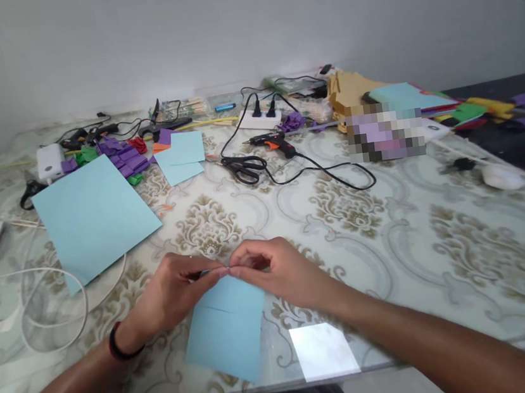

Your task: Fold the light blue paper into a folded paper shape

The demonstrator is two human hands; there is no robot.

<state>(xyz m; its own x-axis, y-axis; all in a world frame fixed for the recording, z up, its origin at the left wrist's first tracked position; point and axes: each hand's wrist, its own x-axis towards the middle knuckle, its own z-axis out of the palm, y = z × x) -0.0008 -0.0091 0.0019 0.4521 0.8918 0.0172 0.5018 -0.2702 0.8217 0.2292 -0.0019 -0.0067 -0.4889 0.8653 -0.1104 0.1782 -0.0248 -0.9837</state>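
- The glass-topped table with the beige floral pattern [393, 250] is taking up pretty much the whole view, with craft clutter sitting along its far edge.
- A big square light-blue paper sheet [95, 217] is lying flat, well to the left of the hands and apart from them.
- The smaller light-blue paper sheet [229, 331] is lying right in front of the person, near the table's front edge, its far edge going up into both hands.
- The left hand [173, 293] and right hand [284, 273] are meeting at the middle of that far edge. Thumb and forefinger of each are pinching together on the paper, tips nearly touching.
- To me this is looking like a narrow fold or roll being started along that edge. I can't tell whether something thin is tucked inside.
- Whatever follows is calling for even pressure from the middle outwards, so the strip isn't going crooked.
- A black-and-orange glue gun [275, 141] and black-handled scissors [242, 168] are lying farther back, out of reach of the pinch.
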